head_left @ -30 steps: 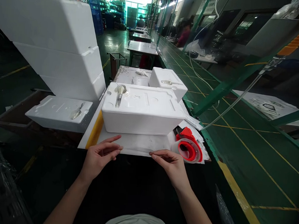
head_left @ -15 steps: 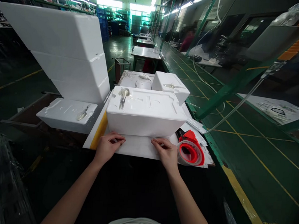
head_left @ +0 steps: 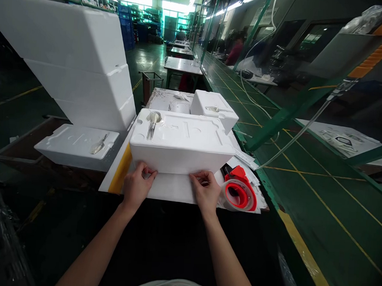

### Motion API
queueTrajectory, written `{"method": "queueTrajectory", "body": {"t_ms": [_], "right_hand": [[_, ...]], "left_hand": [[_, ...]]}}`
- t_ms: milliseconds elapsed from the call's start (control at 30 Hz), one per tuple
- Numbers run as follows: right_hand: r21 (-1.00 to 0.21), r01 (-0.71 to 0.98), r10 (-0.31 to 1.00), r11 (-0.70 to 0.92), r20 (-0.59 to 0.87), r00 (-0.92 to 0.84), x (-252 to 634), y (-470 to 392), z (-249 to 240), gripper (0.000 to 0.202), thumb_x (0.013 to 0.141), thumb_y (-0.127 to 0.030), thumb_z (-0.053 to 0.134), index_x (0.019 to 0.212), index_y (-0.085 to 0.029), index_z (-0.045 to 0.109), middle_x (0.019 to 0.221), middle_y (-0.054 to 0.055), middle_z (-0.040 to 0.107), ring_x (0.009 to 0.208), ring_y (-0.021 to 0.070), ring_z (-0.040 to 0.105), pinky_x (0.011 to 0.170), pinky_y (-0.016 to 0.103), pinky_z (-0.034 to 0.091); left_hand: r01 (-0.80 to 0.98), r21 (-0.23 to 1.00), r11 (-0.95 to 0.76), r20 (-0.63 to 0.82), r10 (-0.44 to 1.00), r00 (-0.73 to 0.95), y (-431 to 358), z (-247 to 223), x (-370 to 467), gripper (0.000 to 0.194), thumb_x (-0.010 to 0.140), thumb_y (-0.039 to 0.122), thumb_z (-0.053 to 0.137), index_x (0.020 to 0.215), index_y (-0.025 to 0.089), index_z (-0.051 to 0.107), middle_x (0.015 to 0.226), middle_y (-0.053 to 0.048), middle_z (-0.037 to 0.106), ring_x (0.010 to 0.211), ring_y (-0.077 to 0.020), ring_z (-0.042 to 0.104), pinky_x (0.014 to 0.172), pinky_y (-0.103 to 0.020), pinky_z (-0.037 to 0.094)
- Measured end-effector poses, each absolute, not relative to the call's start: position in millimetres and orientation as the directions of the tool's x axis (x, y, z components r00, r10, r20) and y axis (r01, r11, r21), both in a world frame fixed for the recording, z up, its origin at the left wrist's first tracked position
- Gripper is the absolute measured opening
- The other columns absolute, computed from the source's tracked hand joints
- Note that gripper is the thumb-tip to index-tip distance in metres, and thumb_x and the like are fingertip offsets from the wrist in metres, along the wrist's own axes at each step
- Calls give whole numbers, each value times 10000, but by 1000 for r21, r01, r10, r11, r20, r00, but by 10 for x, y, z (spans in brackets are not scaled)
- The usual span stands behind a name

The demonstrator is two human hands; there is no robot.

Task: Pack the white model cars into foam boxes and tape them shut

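Observation:
A white foam box [head_left: 181,160] rests on the white table surface [head_left: 171,189] in front of me. On its lid, at the left, lies a shiny metallic piece [head_left: 152,125] with a rounded head, seemingly in clear wrap. My left hand [head_left: 139,184] is at the lower left front edge of the box, thumb and fingers pinched together. At the lower right front edge, my right hand [head_left: 205,189] is pinched in the same way. Anything between the fingertips is too small to make out. Beside my right hand lies a red tape dispenser [head_left: 240,191] with a clear roll.
Tall white foam boxes [head_left: 77,45] are stacked at the left, above a lower foam box [head_left: 76,146] with a wrapped piece on it. A smaller foam box [head_left: 214,107] stands behind the central one. A green conveyor [head_left: 292,188] with yellow lines runs along the right.
Both hands have moved slightly up against the bottom front edge of the foam box, still pinched. The whole view has shifted a little, so things appear farther left.

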State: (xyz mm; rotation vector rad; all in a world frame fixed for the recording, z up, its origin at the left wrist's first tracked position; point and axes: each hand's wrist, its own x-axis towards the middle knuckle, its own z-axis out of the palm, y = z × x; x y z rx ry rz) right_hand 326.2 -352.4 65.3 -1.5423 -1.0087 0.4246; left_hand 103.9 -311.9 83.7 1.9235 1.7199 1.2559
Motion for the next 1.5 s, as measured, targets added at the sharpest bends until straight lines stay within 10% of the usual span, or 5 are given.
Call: {"method": "queueTrajectory", "body": {"t_ms": [367,633,1167,1367,1500], "right_hand": [[-848,528,730,42,387,563,3247,-3573,654,417,832,-415,697,642,-264,359,573,-65,390,545,140,355,580,314,324],[-974,154,957,167,198,211,2916,-3486,790,273,836,-427,711,1013,-220,700,937,64,769,856,240,727,638,309,543],[-989,41,869,143,146,473,3001,-3535,715,293,824,-393,656,1044,-199,649,1015,103,743,1013,276,691,822,409,556],[-922,343,758,181,353,549,3124,-3778,659,671,944,-478,623,1507,-208,380,1562,165,395,1439,294,411,1156,507,420],[-929,342,693,138,338,637,3048,-3683,726,905,962,-589,561,1634,-182,112,1695,176,131,1553,316,224,1272,556,223]], "left_hand": [[745,632,-213,420,902,-99,-3167,915,888,374,826,414,735,665,242,445,576,36,465,531,-171,466,566,-296,247],[323,869,-376,288,913,288,-3233,899,1198,270,845,271,606,1086,222,717,1084,-58,805,962,-210,762,846,-314,600],[23,998,-63,54,960,275,-3054,1080,905,340,795,429,734,1018,174,771,1118,-139,800,1134,-319,721,1095,-486,510],[-112,992,58,-89,951,-295,-3029,1128,318,303,746,437,770,937,205,729,1020,-90,797,1105,-329,725,1075,-533,514],[-231,971,65,-118,967,-225,-3007,1113,446,443,858,572,692,1086,195,738,1281,-120,739,1292,-317,638,1130,-484,484]]}}
